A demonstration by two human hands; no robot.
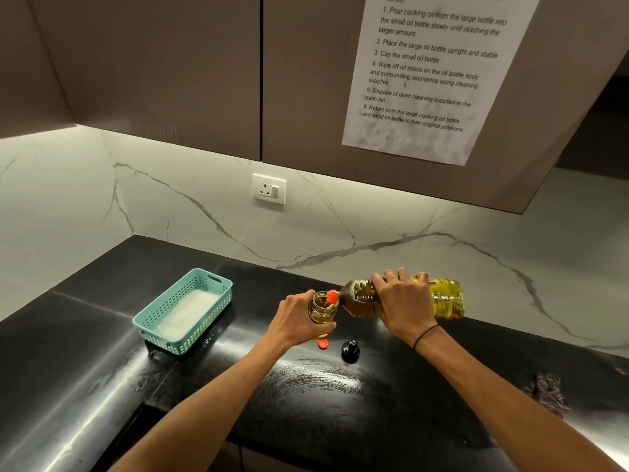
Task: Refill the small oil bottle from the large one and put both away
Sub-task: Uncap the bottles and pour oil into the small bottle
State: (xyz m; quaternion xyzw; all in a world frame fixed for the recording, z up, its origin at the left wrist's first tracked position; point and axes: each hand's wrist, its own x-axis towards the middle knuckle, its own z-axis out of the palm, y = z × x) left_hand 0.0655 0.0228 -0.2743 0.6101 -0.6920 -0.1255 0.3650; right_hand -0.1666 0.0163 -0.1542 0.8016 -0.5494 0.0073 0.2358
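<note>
My right hand (403,306) grips the large oil bottle (446,298), a clear plastic one with a yellow label and golden oil, tipped on its side. Its orange neck (332,296) sits at the mouth of the small glass bottle (321,308). My left hand (294,321) holds that small bottle upright above the black counter; some oil shows inside it. An orange cap (323,344) and a black stopper-like cap (350,350) lie on the counter just in front of the bottles.
A teal plastic basket (163,310) with white cloth or paper inside stands to the left. A smeared patch (313,376) marks the counter near me. A dark rag-like thing (548,393) lies at the right. Wall cabinets hang overhead, with a wall socket (269,188) behind.
</note>
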